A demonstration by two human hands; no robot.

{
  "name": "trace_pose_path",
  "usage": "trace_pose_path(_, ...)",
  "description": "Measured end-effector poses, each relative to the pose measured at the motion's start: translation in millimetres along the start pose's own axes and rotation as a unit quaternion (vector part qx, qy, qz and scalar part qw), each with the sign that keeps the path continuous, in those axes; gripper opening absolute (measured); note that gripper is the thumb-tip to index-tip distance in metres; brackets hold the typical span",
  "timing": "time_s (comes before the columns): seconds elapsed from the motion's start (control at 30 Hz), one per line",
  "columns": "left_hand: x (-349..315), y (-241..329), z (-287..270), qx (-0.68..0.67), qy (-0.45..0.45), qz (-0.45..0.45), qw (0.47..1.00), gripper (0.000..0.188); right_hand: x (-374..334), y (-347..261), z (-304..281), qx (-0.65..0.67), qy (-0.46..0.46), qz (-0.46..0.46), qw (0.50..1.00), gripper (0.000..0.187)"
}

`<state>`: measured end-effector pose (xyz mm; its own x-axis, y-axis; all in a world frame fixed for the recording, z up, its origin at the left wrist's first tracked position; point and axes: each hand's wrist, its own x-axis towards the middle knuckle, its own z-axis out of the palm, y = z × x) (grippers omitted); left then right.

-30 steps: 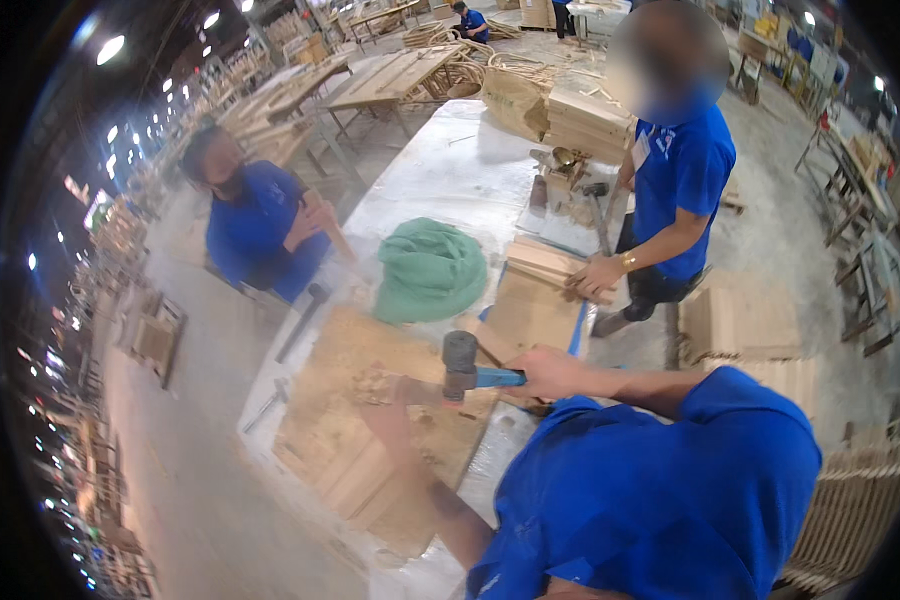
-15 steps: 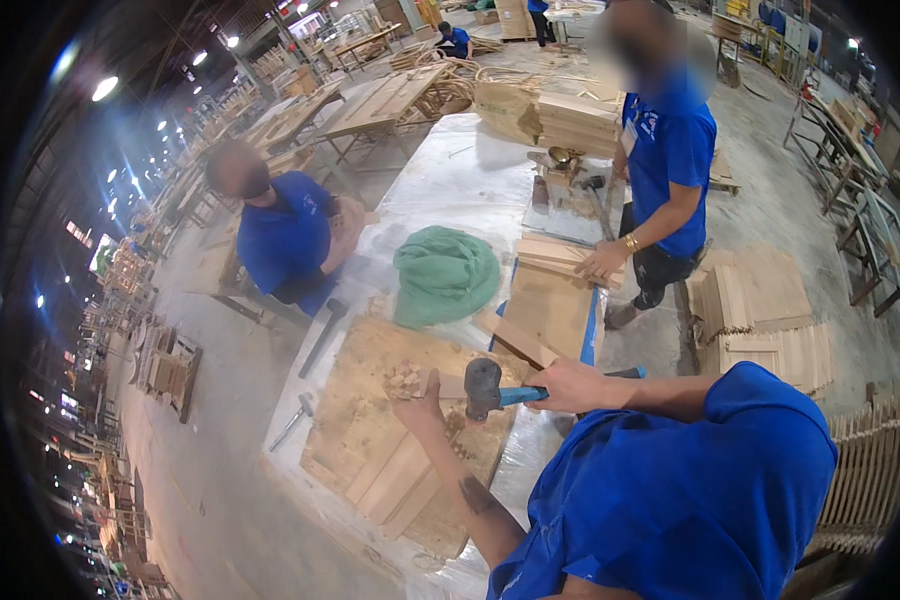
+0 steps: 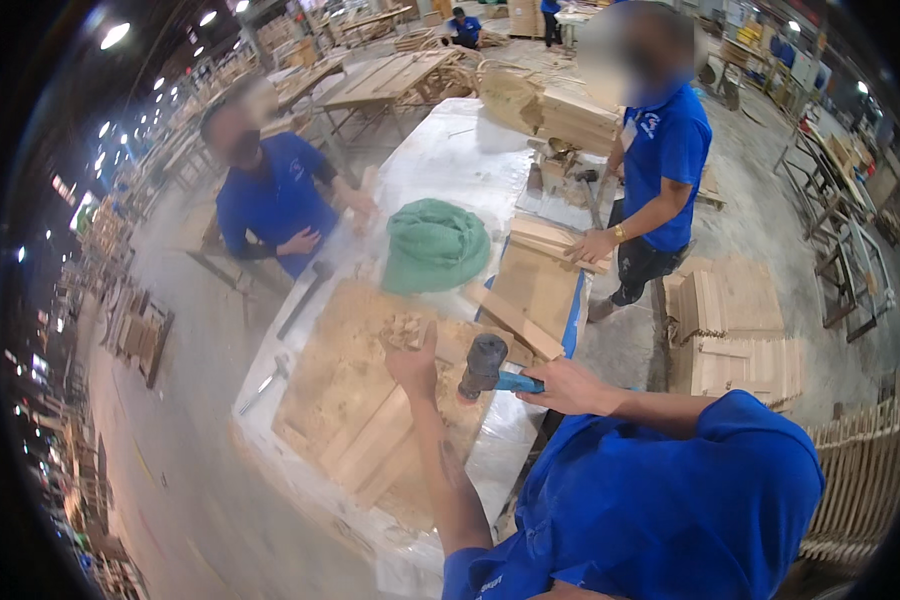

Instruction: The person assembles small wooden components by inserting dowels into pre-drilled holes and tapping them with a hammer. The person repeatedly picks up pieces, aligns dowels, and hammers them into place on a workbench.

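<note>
My right hand (image 3: 564, 388) is closed around the blue handle of a mallet (image 3: 484, 362), whose dark, thick head hangs over the board, left of the hand. My left hand (image 3: 412, 366) reaches to a small heap of short wooden pegs (image 3: 402, 328). Its thumb stands apart from the fingers, and the fingertips are partly lost among the pegs. A flat wooden piece lies just right of that hand, partly covered. Below the left hand, several pale wooden slats (image 3: 372, 445) lie side by side on a worn brown board (image 3: 305, 400).
A green cloth bundle (image 3: 436, 245) sits beyond the board. Two hammers, one long and dark (image 3: 305, 298), one smaller (image 3: 265, 384), lie at the table's left. Co-workers in blue stand left (image 3: 275, 200) and right (image 3: 665, 150). Stacked wood panels (image 3: 740, 365) stand on the right floor.
The mallet stays in my right hand, its head now lower and more tilted. My left hand has moved slightly closer to the pegs. The left co-worker has straightened, arms now apart; the view has shifted.
</note>
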<state>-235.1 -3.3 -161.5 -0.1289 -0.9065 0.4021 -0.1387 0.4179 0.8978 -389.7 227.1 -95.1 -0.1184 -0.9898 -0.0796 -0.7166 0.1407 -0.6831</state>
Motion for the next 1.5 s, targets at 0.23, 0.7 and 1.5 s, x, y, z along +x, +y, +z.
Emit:
trace_pose_path(0.23, -3.9, 21.7, 6.4, 0.082, -0.01, -0.09, 0.992, 0.057, 8.1, -7.7, 12.7, -0.006, -0.004, 0.009, 1.0, 0.028)
trace_pose_path(0.7, -4.4, 8.9, -6.8, 0.027, -0.008, -0.081, 0.996, 0.06, 40.6, -4.6, -2.2, 0.185, 0.032, -0.045, 0.981, 0.022)
trace_pose_path(1.5, -0.2, 24.1, 4.4, -0.059, -0.008, -0.108, 0.992, 0.062, 62.0, -189.9, -144.5, 0.688, -0.192, -0.517, 0.472, 0.027)
